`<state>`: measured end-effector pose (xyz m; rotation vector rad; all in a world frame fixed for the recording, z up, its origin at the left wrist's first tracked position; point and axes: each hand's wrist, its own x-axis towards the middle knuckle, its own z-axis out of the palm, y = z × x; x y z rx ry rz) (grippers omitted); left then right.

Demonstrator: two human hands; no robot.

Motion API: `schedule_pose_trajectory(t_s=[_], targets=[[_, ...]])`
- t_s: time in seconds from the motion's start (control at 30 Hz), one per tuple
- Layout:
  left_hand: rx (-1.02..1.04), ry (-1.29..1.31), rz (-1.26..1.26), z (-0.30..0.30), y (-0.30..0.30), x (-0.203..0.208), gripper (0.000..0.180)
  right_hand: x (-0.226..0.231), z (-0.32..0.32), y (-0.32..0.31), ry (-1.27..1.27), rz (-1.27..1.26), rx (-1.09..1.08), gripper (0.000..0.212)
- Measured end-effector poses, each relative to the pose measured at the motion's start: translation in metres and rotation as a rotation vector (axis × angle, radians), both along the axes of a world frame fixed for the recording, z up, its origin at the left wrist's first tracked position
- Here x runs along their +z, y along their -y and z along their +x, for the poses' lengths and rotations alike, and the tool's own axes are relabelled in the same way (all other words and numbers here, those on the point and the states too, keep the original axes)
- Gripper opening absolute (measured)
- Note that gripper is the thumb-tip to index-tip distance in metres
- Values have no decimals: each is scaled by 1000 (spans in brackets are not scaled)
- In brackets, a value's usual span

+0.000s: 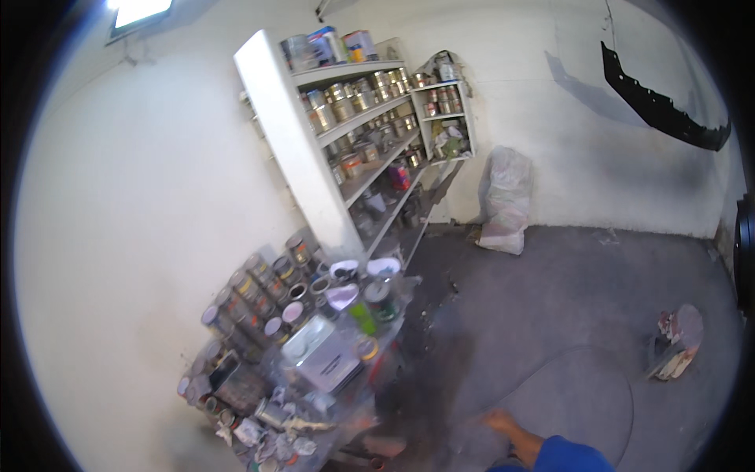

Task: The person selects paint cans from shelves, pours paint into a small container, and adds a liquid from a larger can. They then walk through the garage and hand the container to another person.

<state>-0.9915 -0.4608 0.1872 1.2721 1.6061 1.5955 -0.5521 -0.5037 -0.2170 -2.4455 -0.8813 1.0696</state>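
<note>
My right hand reaches in from the lower edge, its blue sleeve behind it. Motion blurs its fingers, and I cannot make out whether they hold anything. Left of it stands the cluttered worktable, apart from the hand. On this table are a rectangular white and grey can, a yellow-rimmed tape roll, a bright green item and a dark round can. Crumpled rags or paper lie at its near end. No left hand can be made out.
Several tall cans line the wall side of the table. Beyond are white shelves full of tins and a small cabinet. A filled plastic bag leans on the far wall. A thin hose or cable curves over the floor.
</note>
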Motion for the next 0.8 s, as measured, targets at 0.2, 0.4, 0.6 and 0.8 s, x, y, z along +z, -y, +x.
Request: schedule_pose_trajectory(t_s=[0.2,0.4,0.6,0.8], targets=[[-221,60,64,200,-14,-28,72,-52,180,142,222,-10,-77,49],[-477,186,121,363,-20,-2,74,-113,259,225,97,-45,-299,40],[-684,200,85,465,-11,1,74,-75,259,231,-269,396,-814,15],[-717,123,68,503,6,-31,72,-66,255,259,-399,229,-606,22]])
